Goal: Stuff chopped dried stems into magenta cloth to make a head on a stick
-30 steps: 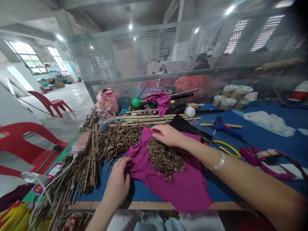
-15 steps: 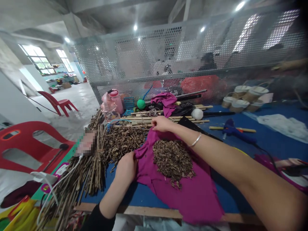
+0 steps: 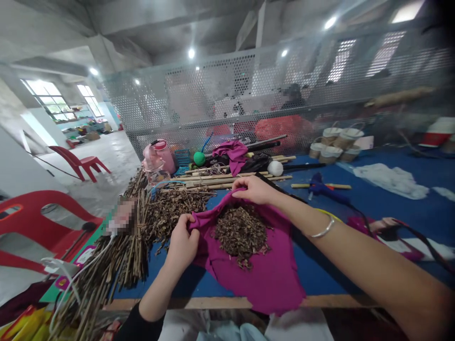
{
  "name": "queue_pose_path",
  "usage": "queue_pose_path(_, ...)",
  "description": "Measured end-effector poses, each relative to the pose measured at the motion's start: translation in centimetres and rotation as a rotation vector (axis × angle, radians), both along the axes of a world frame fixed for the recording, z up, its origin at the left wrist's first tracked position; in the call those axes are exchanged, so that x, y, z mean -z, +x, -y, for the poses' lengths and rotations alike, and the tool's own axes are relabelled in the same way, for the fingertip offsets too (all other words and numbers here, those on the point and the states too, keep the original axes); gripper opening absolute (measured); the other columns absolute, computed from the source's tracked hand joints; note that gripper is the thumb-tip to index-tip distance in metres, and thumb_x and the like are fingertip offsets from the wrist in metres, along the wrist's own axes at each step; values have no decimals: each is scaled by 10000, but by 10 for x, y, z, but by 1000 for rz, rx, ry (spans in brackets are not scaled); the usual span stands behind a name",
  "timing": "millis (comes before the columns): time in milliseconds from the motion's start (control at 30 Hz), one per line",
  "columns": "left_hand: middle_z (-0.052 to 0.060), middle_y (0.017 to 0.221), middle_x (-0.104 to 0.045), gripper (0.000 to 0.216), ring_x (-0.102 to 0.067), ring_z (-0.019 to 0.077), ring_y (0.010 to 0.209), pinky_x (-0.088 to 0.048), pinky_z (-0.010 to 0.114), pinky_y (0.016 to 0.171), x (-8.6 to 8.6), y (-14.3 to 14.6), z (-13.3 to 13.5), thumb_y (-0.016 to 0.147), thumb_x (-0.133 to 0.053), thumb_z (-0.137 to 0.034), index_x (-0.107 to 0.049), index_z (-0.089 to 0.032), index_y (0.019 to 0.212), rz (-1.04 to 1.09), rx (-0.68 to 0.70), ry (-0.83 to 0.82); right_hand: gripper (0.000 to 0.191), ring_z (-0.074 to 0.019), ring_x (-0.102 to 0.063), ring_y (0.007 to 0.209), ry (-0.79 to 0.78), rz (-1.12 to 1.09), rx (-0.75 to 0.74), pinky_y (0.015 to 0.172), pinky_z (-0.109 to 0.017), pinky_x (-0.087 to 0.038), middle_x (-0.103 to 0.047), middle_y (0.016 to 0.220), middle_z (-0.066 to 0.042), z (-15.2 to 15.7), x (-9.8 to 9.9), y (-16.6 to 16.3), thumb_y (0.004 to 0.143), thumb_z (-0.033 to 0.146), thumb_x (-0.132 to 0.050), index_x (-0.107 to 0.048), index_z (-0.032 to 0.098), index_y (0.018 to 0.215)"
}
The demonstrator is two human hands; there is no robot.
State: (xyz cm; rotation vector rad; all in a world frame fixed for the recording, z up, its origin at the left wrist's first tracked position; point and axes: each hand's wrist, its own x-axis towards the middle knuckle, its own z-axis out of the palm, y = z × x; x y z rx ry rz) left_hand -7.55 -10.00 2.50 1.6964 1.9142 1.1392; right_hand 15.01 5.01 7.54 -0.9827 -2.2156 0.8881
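Note:
A magenta cloth [image 3: 263, 274] lies over the front of the blue table, its near end hanging past the edge. On it rests a heap of dried brown plant pieces [image 3: 241, 232]. My left hand [image 3: 183, 241] pinches the cloth's left edge between thumb and fingers. At the far edge, my right hand [image 3: 254, 189] grips the fabric and holds it raised behind the heap. A silver bangle [image 3: 324, 228] circles my right wrist. Left of the cloth, a loose pile of similar dried pieces [image 3: 177, 208] touches bundled dry stalks [image 3: 131, 251].
Bamboo sticks [image 3: 213, 180], a white ball [image 3: 275, 168] and a green ball [image 3: 199, 158] lie behind my hands. A blue glue gun [image 3: 327, 192] with a cord sits to the right. Small pots [image 3: 330, 154] stand against the perforated metal screen [image 3: 213, 104]. Red chairs [image 3: 39, 222] are at left.
My right hand has drawn the far edge of the cloth nearer over the back of the heap. My left hand still pinches the left edge. The view has shifted right.

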Motion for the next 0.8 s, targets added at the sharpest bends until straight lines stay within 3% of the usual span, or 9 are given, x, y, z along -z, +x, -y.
queue_pose_path(67, 65, 944, -595, 315, -557, 176, 823, -448, 330, 795, -4, 7, -10, 719, -474, -118, -486, -145, 1032, -93, -7, 54, 112, -140, -566, 681, 8, -26, -5, 677, -253, -431, -641, 698, 2, 6, 2, 3, 697, 246, -627, -665, 156, 752)
queue_pose_path(133, 152, 1170, -565, 445, -515, 242, 1089, -389, 407, 967, -11, 15, -25, 734, -506, -145, -479, -100, 1176, -237, 42, 144, 118, -158, -591, 757, 7, -54, -11, 745, -267, -436, -671, 765, -14, 9, 6, 3, 696, 240, -634, -685, 159, 764)
queue_pose_path(200, 168, 1289, -522, 529, -453, 260, 1209, -340, 417, 1029, -20, 23, -43, 727, -496, -102, -474, -99, 1255, -393, 165, 150, 124, -167, -601, 797, -3, -78, -8, 777, -276, -437, -684, 825, -29, 10, 10, 3, 697, 254, -639, -689, 158, 759)
queue_pose_path(300, 146, 1119, -656, 427, -591, 250, 1039, -420, 357, 926, -31, 27, -68, 731, -462, -54, -625, -135, 1117, -475, 335, -23, 180, -153, -592, 715, -32, -108, 26, 701, -274, -452, -679, 840, -42, 9, 14, 2, 721, 303, -615, -678, 145, 783)
queue_pose_path(400, 108, 906, -718, 328, -641, 218, 861, -450, 296, 817, -35, 21, -85, 798, -405, -80, -704, -151, 912, -432, 369, -67, 221, -129, -549, 609, -69, -118, 44, 608, -256, -437, -650, 738, -25, 9, 17, 2, 737, 334, -595, -665, 136, 807)
queue_pose_path(500, 80, 932, -708, 344, -624, 178, 863, -440, 248, 781, -30, 15, -95, 810, -362, -71, -676, -143, 932, -368, 337, -35, 258, -119, -528, 587, -87, -130, 50, 587, -246, -425, -615, 680, -4, 8, 19, -1, 759, 364, -576, -646, 133, 848)
queue_pose_path(567, 72, 882, -696, 294, -612, 166, 803, -438, 240, 725, -24, 13, -100, 823, -363, -108, -648, -137, 890, -338, 298, -35, 270, -118, -543, 635, -90, -156, 55, 617, -243, -437, -629, 763, -11, 4, 23, -4, 741, 341, -597, -616, 133, 911)
queue_pose_path(733, 50, 762, -660, 111, -574, 168, 683, -397, 252, 624, -13, 15, -105, 770, -503, -199, -599, -159, 809, -353, 160, -54, 493, -103, -548, 662, -101, -187, 58, 618, -218, -432, -636, 883, -7, -10, 33, -15, 580, 59, -608, -542, 154, 1059)
queue_pose_path(800, 61, 768, -656, 123, -583, 189, 711, -389, 268, 635, -13, 16, -104, 788, -520, -259, -598, -167, 816, -378, 99, -52, 470, -108, -559, 686, -99, -204, 81, 642, -221, -428, -634, 853, -1, -15, 36, -17, 585, 20, -562, -548, 163, 1033)
